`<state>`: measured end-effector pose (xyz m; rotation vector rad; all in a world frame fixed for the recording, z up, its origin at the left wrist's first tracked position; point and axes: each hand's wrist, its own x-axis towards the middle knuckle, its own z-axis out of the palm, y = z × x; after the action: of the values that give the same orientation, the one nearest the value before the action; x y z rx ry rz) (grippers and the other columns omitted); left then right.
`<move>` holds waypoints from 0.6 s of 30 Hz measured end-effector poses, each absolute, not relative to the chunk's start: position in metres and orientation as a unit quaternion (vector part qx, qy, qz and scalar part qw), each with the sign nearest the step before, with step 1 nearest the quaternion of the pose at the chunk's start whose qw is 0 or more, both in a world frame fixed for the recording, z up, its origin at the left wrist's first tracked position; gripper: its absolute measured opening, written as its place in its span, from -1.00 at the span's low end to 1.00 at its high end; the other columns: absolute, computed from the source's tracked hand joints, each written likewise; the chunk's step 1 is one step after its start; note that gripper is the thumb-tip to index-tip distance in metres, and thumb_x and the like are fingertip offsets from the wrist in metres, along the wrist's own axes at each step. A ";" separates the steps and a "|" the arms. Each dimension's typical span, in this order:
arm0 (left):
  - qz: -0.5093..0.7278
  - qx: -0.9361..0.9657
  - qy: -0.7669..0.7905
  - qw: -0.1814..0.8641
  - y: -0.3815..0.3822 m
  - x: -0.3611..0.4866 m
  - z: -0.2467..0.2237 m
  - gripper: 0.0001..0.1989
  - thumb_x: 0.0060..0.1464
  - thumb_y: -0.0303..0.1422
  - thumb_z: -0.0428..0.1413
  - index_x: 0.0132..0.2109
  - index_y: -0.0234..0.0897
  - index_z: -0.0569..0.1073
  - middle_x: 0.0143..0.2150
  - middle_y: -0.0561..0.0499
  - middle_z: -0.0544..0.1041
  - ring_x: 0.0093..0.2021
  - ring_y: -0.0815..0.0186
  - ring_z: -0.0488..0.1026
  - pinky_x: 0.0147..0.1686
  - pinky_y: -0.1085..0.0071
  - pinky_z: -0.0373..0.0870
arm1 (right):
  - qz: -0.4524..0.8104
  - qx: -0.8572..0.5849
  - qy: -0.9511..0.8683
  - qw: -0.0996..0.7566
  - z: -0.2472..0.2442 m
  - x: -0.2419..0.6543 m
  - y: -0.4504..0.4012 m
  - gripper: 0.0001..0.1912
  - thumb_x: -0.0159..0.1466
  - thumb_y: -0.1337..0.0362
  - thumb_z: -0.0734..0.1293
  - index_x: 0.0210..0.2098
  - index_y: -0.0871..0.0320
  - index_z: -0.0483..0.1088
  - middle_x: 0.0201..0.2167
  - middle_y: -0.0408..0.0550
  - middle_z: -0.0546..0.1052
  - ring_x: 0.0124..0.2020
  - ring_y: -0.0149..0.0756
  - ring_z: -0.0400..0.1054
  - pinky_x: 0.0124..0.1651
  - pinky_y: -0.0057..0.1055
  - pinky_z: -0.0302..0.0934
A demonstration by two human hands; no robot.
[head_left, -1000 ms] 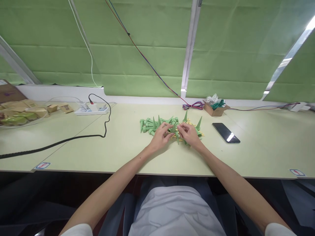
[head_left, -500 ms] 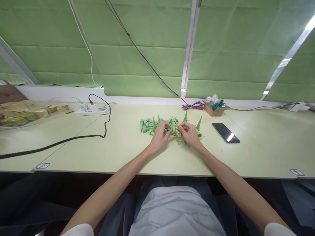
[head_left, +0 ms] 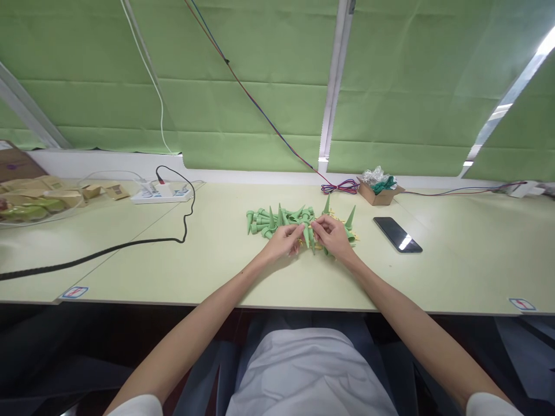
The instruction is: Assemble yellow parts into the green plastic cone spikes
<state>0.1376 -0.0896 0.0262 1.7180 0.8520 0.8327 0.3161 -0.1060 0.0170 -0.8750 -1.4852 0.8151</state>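
Note:
Green cone-shaped plastic spikes (head_left: 264, 219) with wide collars lie in a heap on the table, some standing point up. My left hand (head_left: 284, 240) is closed, its thumb and fingers pinching a green spike (head_left: 306, 236) that points down toward me. Beside it, my right hand (head_left: 330, 234) is closed in a pinch close to the spike's collar; what its fingertips hold is too small to make out. Another green spike hangs or lies just right of the held one. Small yellow pieces (head_left: 356, 236) are scattered under and around the right hand.
A black phone (head_left: 396, 234) lies to the right. Behind it stands a small cardboard box (head_left: 376, 197) with clear and green plastic, next to coiled wires (head_left: 340, 186). At left are a power strip (head_left: 162, 195), a black cable (head_left: 130, 245) and wrapped packets (head_left: 47, 199).
My left hand has lowered and turned, its fingers closing on a green spike beside the right hand. The right hand has stayed nearly in place.

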 end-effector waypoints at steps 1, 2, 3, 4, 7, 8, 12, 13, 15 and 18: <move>0.346 0.714 0.351 0.498 -0.090 0.137 0.026 -0.48 0.20 0.09 -0.02 -0.38 -0.31 0.37 -0.60 0.05 0.36 -0.66 0.43 0.27 -0.64 0.48 0.19 | 0.350 -0.375 -0.635 0.577 0.017 0.316 -0.106 -0.67 0.25 0.01 0.36 -0.43 0.13 0.32 -0.67 -0.24 0.32 -0.67 -0.47 0.13 -0.60 -0.48 0.00; 0.348 0.718 0.347 0.493 -0.090 0.136 0.025 -0.49 0.20 0.09 -0.01 -0.38 -0.31 0.36 -0.60 0.06 0.35 -0.66 0.44 0.26 -0.63 0.48 0.20 | 0.352 -0.377 -0.635 0.575 0.018 0.316 -0.107 -0.67 0.25 0.01 0.37 -0.44 0.13 0.31 -0.67 -0.24 0.31 -0.67 -0.47 0.13 -0.60 -0.47 0.00; 0.350 0.723 0.342 0.487 -0.090 0.135 0.025 -0.51 0.20 0.07 0.00 -0.38 -0.30 0.35 -0.60 0.07 0.34 -0.65 0.44 0.26 -0.62 0.48 0.19 | 0.352 -0.379 -0.636 0.573 0.018 0.316 -0.108 -0.66 0.25 0.01 0.36 -0.44 0.13 0.31 -0.67 -0.24 0.31 -0.67 -0.47 0.13 -0.59 -0.47 0.00; 0.354 0.730 0.336 0.479 -0.091 0.134 0.026 -0.53 0.19 0.06 0.02 -0.38 -0.29 0.33 -0.61 0.09 0.32 -0.65 0.44 0.25 -0.62 0.49 0.19 | 0.351 -0.382 -0.637 0.570 0.019 0.316 -0.108 -0.66 0.25 0.00 0.36 -0.45 0.13 0.31 -0.68 -0.24 0.31 -0.67 -0.47 0.13 -0.59 -0.47 0.00; 0.360 0.753 0.328 0.444 -0.094 0.133 0.027 -0.60 0.18 -0.01 0.07 -0.36 -0.28 0.33 -0.62 0.12 0.28 -0.63 0.44 0.23 -0.61 0.49 0.15 | 0.337 -0.393 -0.645 0.562 0.021 0.316 -0.110 -0.64 0.27 -0.01 0.33 -0.47 0.13 0.30 -0.69 -0.23 0.31 -0.67 -0.46 0.13 -0.58 -0.46 0.00; 0.367 0.759 0.329 0.427 -0.094 0.133 0.027 -0.62 0.17 -0.03 0.09 -0.35 -0.28 0.35 -0.60 0.12 0.28 -0.62 0.45 0.22 -0.61 0.49 0.15 | 0.330 -0.397 -0.647 0.561 0.022 0.316 -0.111 -0.64 0.27 -0.01 0.33 -0.48 0.13 0.29 -0.69 -0.23 0.30 -0.67 -0.46 0.13 -0.58 -0.46 0.00; 0.431 0.773 0.328 0.330 -0.092 0.136 0.024 -0.69 0.09 -0.13 0.20 -0.20 -0.30 0.43 -0.33 0.01 0.41 -0.48 0.42 0.34 -0.51 0.48 0.27 | 0.318 -0.409 -0.650 0.556 0.023 0.317 -0.112 -0.61 0.27 -0.02 0.31 -0.52 0.12 0.27 -0.73 -0.23 0.29 -0.70 -0.46 0.09 -0.59 -0.45 -0.02; 0.439 0.777 0.325 0.312 -0.091 0.136 0.022 -0.69 0.07 -0.15 0.22 -0.17 -0.29 0.43 -0.28 -0.01 0.41 -0.45 0.41 0.35 -0.49 0.47 0.29 | 0.319 -0.411 -0.649 0.555 0.023 0.317 -0.112 -0.61 0.27 -0.02 0.30 -0.52 0.12 0.26 -0.74 -0.23 0.28 -0.71 -0.46 0.08 -0.60 -0.45 -0.03; 0.448 0.785 0.317 0.288 -0.089 0.138 0.019 -0.69 0.06 -0.17 0.24 -0.15 -0.29 0.43 -0.22 -0.03 0.41 -0.42 0.41 0.36 -0.48 0.47 0.31 | 0.320 -0.415 -0.647 0.553 0.023 0.317 -0.112 -0.61 0.26 -0.02 0.30 -0.53 0.12 0.25 -0.76 -0.24 0.26 -0.72 -0.46 0.06 -0.61 -0.45 -0.05; 0.454 0.792 0.306 0.271 -0.089 0.138 0.017 -0.71 0.08 -0.19 0.23 -0.14 -0.27 0.43 -0.19 -0.03 0.41 -0.44 0.44 0.33 -0.49 0.48 0.30 | 0.320 -0.420 -0.642 0.555 0.023 0.317 -0.111 -0.61 0.25 -0.01 0.30 -0.55 0.11 0.24 -0.76 -0.25 0.24 -0.73 -0.47 0.05 -0.62 -0.45 -0.07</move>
<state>0.1380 -0.0887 0.0171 2.1334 0.8247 1.2226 0.3166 -0.1110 0.0229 -0.9929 -1.5161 0.7563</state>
